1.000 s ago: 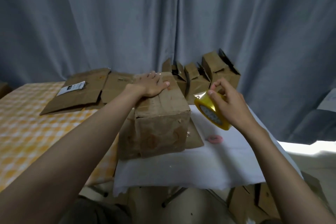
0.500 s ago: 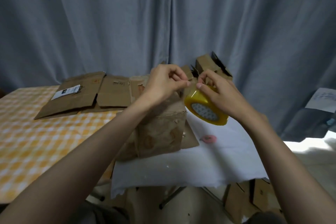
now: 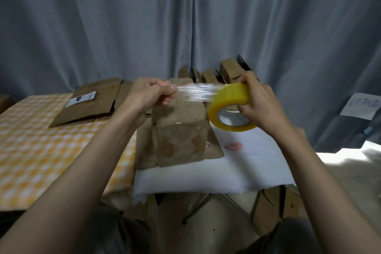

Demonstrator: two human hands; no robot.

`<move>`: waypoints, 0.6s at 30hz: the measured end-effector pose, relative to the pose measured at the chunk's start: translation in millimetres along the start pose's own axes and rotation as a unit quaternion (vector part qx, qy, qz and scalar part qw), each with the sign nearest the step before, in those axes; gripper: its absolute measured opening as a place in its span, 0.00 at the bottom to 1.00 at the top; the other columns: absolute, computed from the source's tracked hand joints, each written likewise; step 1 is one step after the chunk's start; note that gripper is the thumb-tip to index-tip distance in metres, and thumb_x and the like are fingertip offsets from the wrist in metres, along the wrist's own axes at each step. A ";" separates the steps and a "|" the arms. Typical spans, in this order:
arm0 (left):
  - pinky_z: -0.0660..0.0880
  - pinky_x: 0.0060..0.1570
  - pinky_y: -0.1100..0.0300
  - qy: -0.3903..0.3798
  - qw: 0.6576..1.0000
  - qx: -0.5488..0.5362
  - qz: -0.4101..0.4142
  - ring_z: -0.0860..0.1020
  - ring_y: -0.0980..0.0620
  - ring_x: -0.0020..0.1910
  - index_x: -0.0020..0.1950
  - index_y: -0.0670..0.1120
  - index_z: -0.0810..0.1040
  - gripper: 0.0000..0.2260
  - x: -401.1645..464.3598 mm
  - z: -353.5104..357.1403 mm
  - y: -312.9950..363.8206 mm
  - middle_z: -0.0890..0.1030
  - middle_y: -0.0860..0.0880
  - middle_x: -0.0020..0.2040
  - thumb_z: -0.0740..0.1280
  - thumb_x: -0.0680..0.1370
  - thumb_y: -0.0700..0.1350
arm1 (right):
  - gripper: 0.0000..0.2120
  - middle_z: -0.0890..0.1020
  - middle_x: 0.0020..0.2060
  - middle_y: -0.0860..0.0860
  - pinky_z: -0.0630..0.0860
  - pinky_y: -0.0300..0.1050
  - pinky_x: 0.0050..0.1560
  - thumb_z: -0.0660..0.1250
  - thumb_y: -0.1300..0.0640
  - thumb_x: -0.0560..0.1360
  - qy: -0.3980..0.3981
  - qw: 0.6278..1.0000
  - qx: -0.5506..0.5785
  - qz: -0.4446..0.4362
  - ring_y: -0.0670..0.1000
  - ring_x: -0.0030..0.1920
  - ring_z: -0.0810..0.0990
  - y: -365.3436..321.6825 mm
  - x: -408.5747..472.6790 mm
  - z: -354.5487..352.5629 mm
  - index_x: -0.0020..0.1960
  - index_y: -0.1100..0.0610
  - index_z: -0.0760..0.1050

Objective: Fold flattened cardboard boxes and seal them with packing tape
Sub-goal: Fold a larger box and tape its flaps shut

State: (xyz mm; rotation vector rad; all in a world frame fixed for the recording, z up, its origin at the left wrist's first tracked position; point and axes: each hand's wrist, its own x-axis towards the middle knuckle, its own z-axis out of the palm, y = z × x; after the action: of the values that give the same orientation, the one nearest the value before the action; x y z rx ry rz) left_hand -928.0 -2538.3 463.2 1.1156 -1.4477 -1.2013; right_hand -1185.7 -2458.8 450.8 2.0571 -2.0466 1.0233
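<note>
Tape strip (image 3: 194,93) horizontal | left hand (image 3: 151,94) fingers pinch end | right hand (image 3: 260,103) grips roll (image 3: 231,99)

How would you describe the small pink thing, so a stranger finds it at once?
Look at the white cloth covering the table's right part. The pink ring lies flat there, right of the standing cardboard box. It alone is pink and round.

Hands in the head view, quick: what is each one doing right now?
Left hand: closed, pinching the free end of the tape strip.
Right hand: closed, gripping the tape roll, held above the box.
</note>
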 end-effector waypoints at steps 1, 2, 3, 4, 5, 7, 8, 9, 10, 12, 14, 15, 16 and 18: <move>0.75 0.31 0.66 0.014 1.000 -0.007 -0.012 0.75 0.55 0.27 0.41 0.40 0.82 0.04 -2.8 -10.9 -5.5 0.81 0.47 0.31 0.73 0.76 0.37 | 0.22 0.76 0.50 0.51 0.64 0.47 0.40 0.67 0.68 0.70 0.025 0.999 -0.025 -0.004 0.56 0.47 0.73 1.6 -2.5 3.6 0.57 0.50 0.67; 0.75 0.31 0.66 0.022 0.999 -0.009 -0.026 0.75 0.55 0.27 0.42 0.39 0.82 0.03 -6.4 -19.8 -11.3 0.81 0.47 0.31 0.73 0.75 0.37 | 0.22 0.77 0.52 0.52 0.65 0.48 0.41 0.66 0.70 0.68 0.047 0.997 -0.054 -0.017 0.59 0.48 0.74 4.9 -4.2 8.4 0.57 0.52 0.69; 0.76 0.31 0.66 0.025 0.999 -0.004 -0.041 0.75 0.55 0.27 0.43 0.39 0.83 0.02 -10.8 -26.6 -17.4 0.81 0.47 0.32 0.73 0.75 0.38 | 0.23 0.78 0.54 0.54 0.67 0.50 0.43 0.66 0.72 0.67 0.062 0.994 -0.085 -0.032 0.60 0.50 0.75 9.4 -5.8 14.2 0.58 0.54 0.71; 0.78 0.31 0.67 0.025 0.998 0.003 -0.055 0.76 0.56 0.27 0.44 0.40 0.84 0.02 -15.9 -30.9 -22.9 0.82 0.46 0.32 0.74 0.75 0.38 | 0.25 0.78 0.55 0.55 0.69 0.51 0.44 0.65 0.72 0.65 0.069 0.990 -0.113 -0.045 0.62 0.52 0.75 13.5 -6.8 20.3 0.58 0.55 0.72; 0.79 0.32 0.67 0.027 0.997 0.004 -0.066 0.77 0.56 0.27 0.45 0.39 0.84 0.02 -19.9 -33.2 -28.4 0.83 0.46 0.33 0.74 0.75 0.38 | 0.26 0.77 0.55 0.55 0.70 0.52 0.45 0.65 0.73 0.63 0.070 0.987 -0.132 -0.053 0.62 0.52 0.74 17.8 -7.6 27.4 0.59 0.55 0.73; 0.79 0.34 0.67 0.045 0.995 -0.009 -0.083 0.77 0.57 0.27 0.45 0.39 0.84 0.03 -24.6 -34.7 -35.6 0.83 0.46 0.33 0.75 0.74 0.38 | 0.28 0.77 0.53 0.55 0.69 0.51 0.45 0.65 0.73 0.62 0.070 0.984 -0.151 -0.061 0.62 0.51 0.74 22.6 -8.8 39.9 0.60 0.54 0.75; 0.80 0.34 0.67 0.052 0.994 -0.015 -0.096 0.78 0.57 0.27 0.45 0.39 0.84 0.03 -26.0 -35.0 -37.9 0.84 0.45 0.34 0.75 0.74 0.38 | 0.28 0.78 0.54 0.54 0.69 0.51 0.45 0.66 0.72 0.63 0.070 0.983 -0.158 -0.065 0.61 0.51 0.74 24.1 -8.8 45.0 0.60 0.54 0.76; 0.80 0.35 0.67 0.055 0.992 -0.019 -0.111 0.78 0.57 0.28 0.45 0.39 0.84 0.03 -25.8 -36.6 -41.2 0.84 0.45 0.35 0.75 0.74 0.38 | 0.28 0.79 0.55 0.54 0.69 0.51 0.46 0.67 0.72 0.63 0.073 0.981 -0.164 -0.071 0.60 0.52 0.74 24.6 -8.4 48.4 0.61 0.53 0.77; 0.80 0.35 0.66 0.053 0.991 -0.022 -0.124 0.79 0.56 0.28 0.46 0.38 0.84 0.04 -26.3 -37.9 -44.1 0.84 0.44 0.35 0.75 0.73 0.37 | 0.28 0.79 0.56 0.54 0.69 0.51 0.46 0.67 0.72 0.64 0.074 0.981 -0.165 -0.077 0.60 0.52 0.74 25.0 -7.6 50.4 0.61 0.53 0.78; 0.80 0.34 0.67 0.051 0.988 -0.026 -0.144 0.79 0.56 0.27 0.48 0.37 0.84 0.05 -25.9 -40.6 -50.4 0.84 0.44 0.35 0.75 0.73 0.37 | 0.28 0.80 0.56 0.54 0.68 0.51 0.46 0.69 0.72 0.65 0.070 0.982 -0.155 -0.084 0.60 0.52 0.74 23.8 -4.6 51.8 0.62 0.52 0.79; 0.79 0.32 0.67 0.055 0.986 -0.031 -0.154 0.79 0.57 0.27 0.48 0.37 0.84 0.06 -26.1 -42.0 -54.2 0.84 0.45 0.34 0.75 0.73 0.37 | 0.28 0.80 0.57 0.54 0.67 0.51 0.48 0.71 0.71 0.66 0.054 0.984 -0.149 -0.087 0.60 0.53 0.74 22.4 -1.6 52.7 0.64 0.52 0.79; 0.79 0.32 0.67 0.055 0.985 -0.033 -0.159 0.79 0.57 0.27 0.47 0.37 0.84 0.06 -25.9 -42.2 -55.5 0.84 0.45 0.34 0.76 0.73 0.37 | 0.28 0.80 0.57 0.54 0.68 0.52 0.49 0.72 0.70 0.67 0.047 0.984 -0.150 -0.088 0.60 0.54 0.74 22.1 -0.4 53.0 0.64 0.52 0.78; 0.80 0.33 0.67 0.055 0.984 -0.035 -0.163 0.79 0.57 0.27 0.47 0.37 0.84 0.06 -26.3 -42.0 -55.9 0.84 0.45 0.34 0.76 0.73 0.37 | 0.28 0.80 0.58 0.54 0.68 0.52 0.50 0.72 0.70 0.67 0.043 0.984 -0.151 -0.090 0.60 0.55 0.74 22.3 0.5 52.9 0.65 0.52 0.78; 0.80 0.35 0.66 0.055 0.983 -0.040 -0.169 0.79 0.56 0.27 0.46 0.38 0.84 0.05 -26.4 -41.3 -56.8 0.84 0.45 0.34 0.76 0.73 0.38 | 0.28 0.81 0.58 0.54 0.69 0.53 0.50 0.73 0.70 0.67 0.037 0.984 -0.151 -0.090 0.60 0.55 0.74 23.6 2.4 52.7 0.64 0.51 0.79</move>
State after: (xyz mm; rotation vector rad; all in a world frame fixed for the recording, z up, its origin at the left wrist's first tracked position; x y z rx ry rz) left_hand -878.1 -2525.4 408.5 1.3865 -1.1447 -1.3934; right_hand -1186.3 -2489.1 401.6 1.9693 -1.8095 0.6987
